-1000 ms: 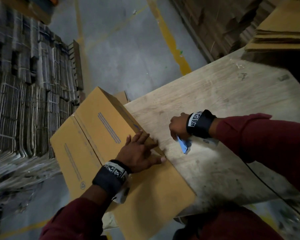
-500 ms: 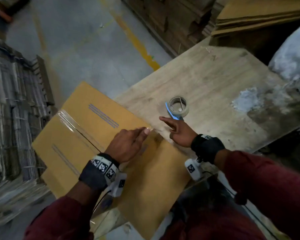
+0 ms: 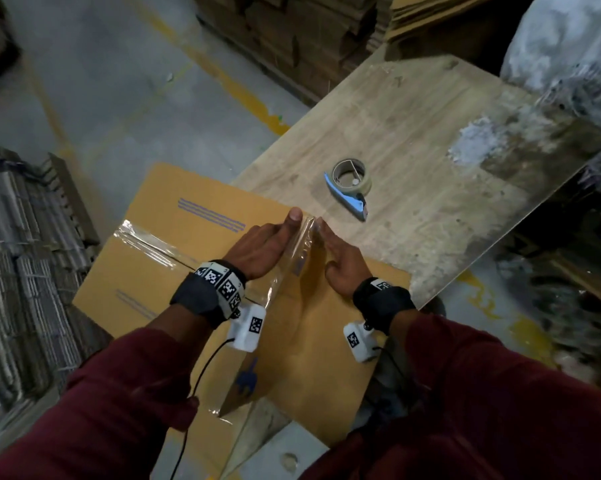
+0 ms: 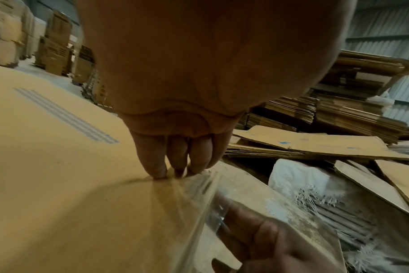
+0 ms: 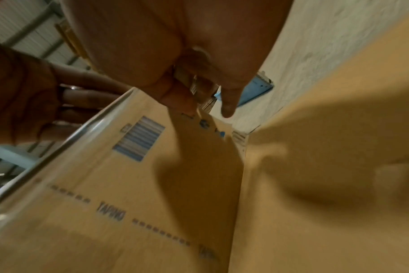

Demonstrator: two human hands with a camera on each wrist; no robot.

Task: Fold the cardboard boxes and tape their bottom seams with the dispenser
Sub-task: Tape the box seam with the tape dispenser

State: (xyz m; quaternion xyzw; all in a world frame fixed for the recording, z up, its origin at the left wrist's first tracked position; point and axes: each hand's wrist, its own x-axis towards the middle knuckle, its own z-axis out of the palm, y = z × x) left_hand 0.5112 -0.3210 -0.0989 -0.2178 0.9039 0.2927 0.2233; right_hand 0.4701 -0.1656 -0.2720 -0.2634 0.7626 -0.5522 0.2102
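- While both hands lie flat with fingers straight, the left hand (image 3: 257,244) and right hand (image 3: 340,261) press on the box (image 3: 195,237) either side of the tape (image 3: 301,251), gripping nothing.
- Uneven pressing could crease that strip.
- Beyond the fingertips sits the dispenser (image 3: 351,185), released; a careless sweep might knock it.

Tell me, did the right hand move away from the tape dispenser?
Yes. The right hand left the tape dispenser on the table and came back toward the person, onto the cardboard box.
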